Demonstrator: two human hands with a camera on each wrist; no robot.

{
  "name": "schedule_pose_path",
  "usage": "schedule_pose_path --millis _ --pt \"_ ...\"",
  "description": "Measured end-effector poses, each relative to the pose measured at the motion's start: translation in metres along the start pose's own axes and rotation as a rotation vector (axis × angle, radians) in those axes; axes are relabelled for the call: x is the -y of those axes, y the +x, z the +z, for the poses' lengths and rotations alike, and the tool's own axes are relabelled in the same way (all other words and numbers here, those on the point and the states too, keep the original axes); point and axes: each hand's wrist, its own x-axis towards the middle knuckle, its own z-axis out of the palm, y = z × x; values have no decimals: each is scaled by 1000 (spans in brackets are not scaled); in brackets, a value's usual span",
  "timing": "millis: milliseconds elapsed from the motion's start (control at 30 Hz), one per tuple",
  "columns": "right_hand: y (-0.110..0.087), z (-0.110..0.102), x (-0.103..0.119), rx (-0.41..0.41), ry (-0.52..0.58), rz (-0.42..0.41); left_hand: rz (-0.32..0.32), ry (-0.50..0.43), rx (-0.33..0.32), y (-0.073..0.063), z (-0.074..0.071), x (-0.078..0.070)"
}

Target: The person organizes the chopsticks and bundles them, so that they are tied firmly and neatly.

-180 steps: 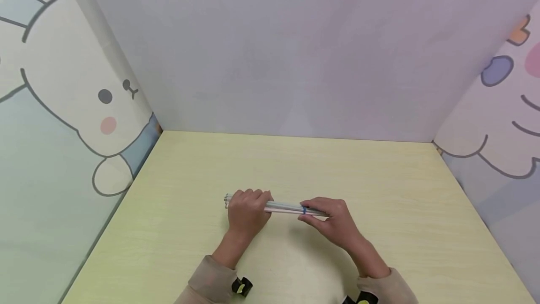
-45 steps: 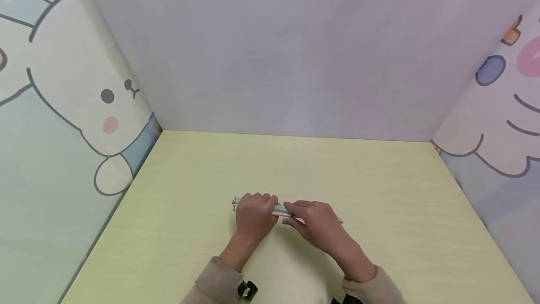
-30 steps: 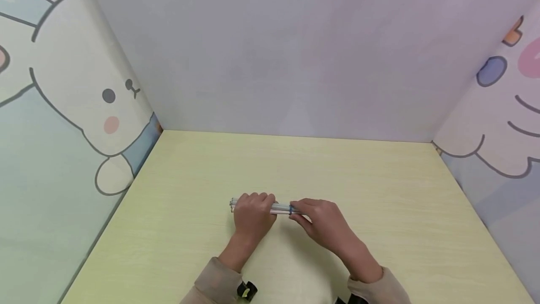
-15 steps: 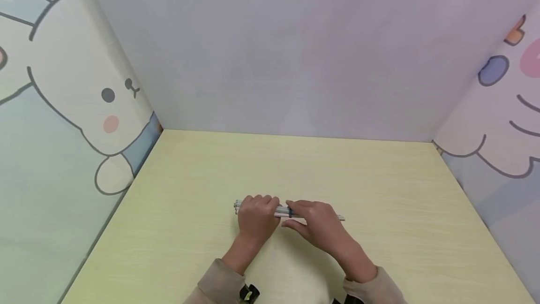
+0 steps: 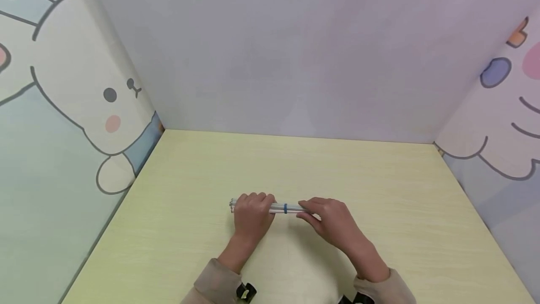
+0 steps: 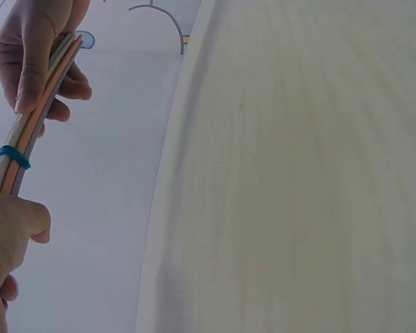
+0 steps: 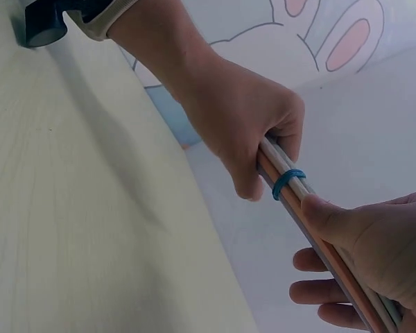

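A bundle of thin sticks (image 5: 294,208), pale with an orange one among them in the wrist views, lies level between my hands. A blue elastic band (image 5: 285,208) rings it near the middle. My left hand (image 5: 253,214) grips the bundle's left part with the fingers curled over it, and several round stick ends poke out beyond. To the right of the band, my right hand (image 5: 333,222) holds the bundle between thumb and fingers. In the right wrist view that thumb (image 7: 326,216) presses the sticks close beside the band (image 7: 288,184); the bundle's right end is hidden by the hand in the head view.
A pale wooden table (image 5: 202,163) lies below the hands. A plain grey-lilac wall (image 5: 295,50) stands behind it, with cartoon-printed panels (image 5: 71,97) at either side. Black devices (image 5: 246,292) are strapped at both sleeve cuffs.
The blue band sits closer to my left hand than six seconds ago. Over the last half second my right hand has moved right along the bundle, leaving the band uncovered.
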Motion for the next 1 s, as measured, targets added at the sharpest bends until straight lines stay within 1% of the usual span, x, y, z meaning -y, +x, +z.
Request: schedule_pose_path --millis 167,267,467,733,900,1000 --pt "-1 -1 -5 -10 -5 -9 7 -23 -13 0 1 0" --pt "-2 0 -8 -25 -6 -29 10 -24 -14 -1 2 2" --pt "-6 -2 -16 -69 -20 -45 -38 5 -24 -2 0 12" --pt "-11 -9 -26 -64 -2 6 -44 -14 -16 -4 -1 24" --pt "-14 -15 -33 -72 -9 44 -36 -39 -51 -6 -1 33" --pt "-16 -17 -37 -70 -14 67 -51 -60 -65 -6 -1 37"
